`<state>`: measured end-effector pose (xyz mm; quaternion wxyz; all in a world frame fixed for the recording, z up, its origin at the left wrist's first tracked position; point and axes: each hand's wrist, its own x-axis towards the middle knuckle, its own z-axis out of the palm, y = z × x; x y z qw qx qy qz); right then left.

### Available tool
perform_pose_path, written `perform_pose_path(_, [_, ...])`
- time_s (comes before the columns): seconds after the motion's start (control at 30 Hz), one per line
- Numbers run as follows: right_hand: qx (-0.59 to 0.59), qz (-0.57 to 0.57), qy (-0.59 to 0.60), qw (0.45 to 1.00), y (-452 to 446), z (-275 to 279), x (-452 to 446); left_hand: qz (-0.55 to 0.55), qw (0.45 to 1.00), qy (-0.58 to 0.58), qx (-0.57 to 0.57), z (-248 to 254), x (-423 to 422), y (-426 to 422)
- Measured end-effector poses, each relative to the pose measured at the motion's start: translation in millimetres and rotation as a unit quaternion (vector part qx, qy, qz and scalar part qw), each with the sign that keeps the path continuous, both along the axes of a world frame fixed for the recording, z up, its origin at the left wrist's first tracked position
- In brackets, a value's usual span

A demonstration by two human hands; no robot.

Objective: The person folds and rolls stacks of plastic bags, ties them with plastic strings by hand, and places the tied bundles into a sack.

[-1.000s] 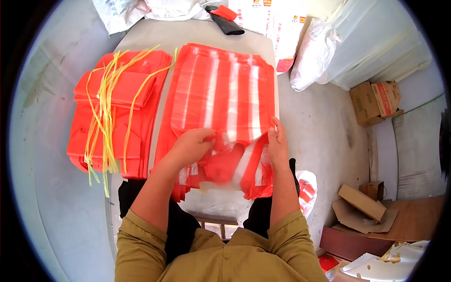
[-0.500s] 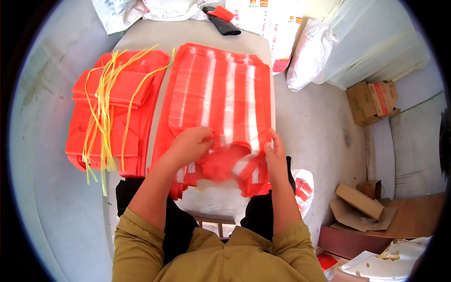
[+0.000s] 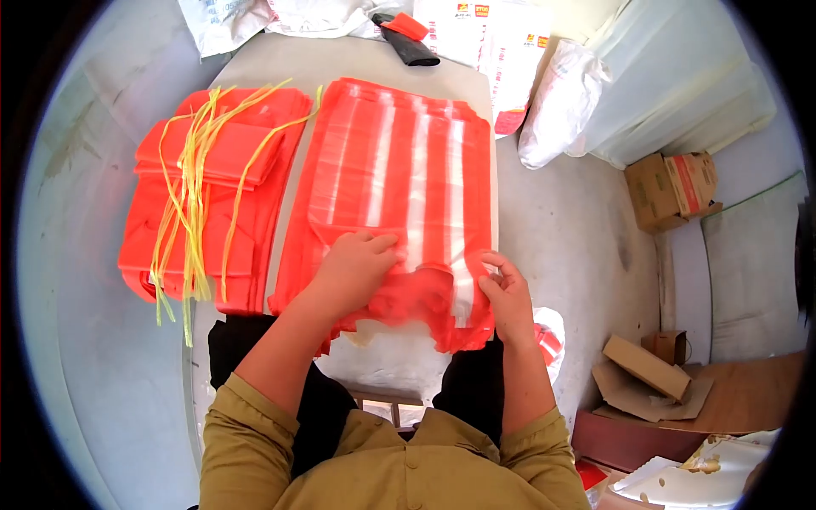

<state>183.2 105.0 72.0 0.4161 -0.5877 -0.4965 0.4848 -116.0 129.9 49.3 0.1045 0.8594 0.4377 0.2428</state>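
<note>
A stack of red-and-white striped plastic bags [image 3: 395,170] lies on the table in front of me, with a ragged, blurred near edge. My left hand [image 3: 361,263] rests on the lower left of the stack, its fingers bent and closed on the top bag. At the lower right edge is my right hand [image 3: 508,297], its thumb and forefinger curved and apart, touching the bag's side. To the left lies a pile of folded red plastic bags [image 3: 225,221], with loose yellow ties [image 3: 194,187] draped across it.
White printed sacks [image 3: 455,30] and a black roll with a red piece [image 3: 408,42] lie at the table's far end. A white wrapped bundle [image 3: 563,102] leans at the right. Cardboard boxes [image 3: 671,191] stand by the right wall; flattened cardboard [image 3: 650,378] lies lower down.
My left hand has slid slightly right over the top bag. My right hand has moved down and a little right, and the bag's right front flap lies flatter.
</note>
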Motion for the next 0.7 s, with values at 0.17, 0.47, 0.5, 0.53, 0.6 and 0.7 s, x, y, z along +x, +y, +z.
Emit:
perform_pose_path(0.17, [-0.095,0.105,-0.1,0.985,42,41,-38,-0.013,0.999,-0.03,0.032,-5,0,2])
perform_pose_path(0.47, [-0.12,0.155,0.054,0.979,81,-3,-55,-0.019,1.0,-0.001,0.02,-12,0,5])
perform_pose_path(0.5, [-0.113,0.152,0.056,0.98,79,-4,-55,-0.017,0.999,-0.009,0.031,-12,0,4])
perform_pose_path(0.53, [-0.105,0.149,0.057,0.982,78,-5,-55,-0.015,0.999,-0.018,0.042,-12,0,4])
perform_pose_path(0.6, [-0.141,0.141,0.089,0.976,76,0,-57,-0.015,0.999,-0.025,0.041,-11,1,3])
perform_pose_path(0.7, [-0.161,0.131,0.106,0.972,75,5,-63,-0.015,0.999,-0.023,0.02,-5,2,1])
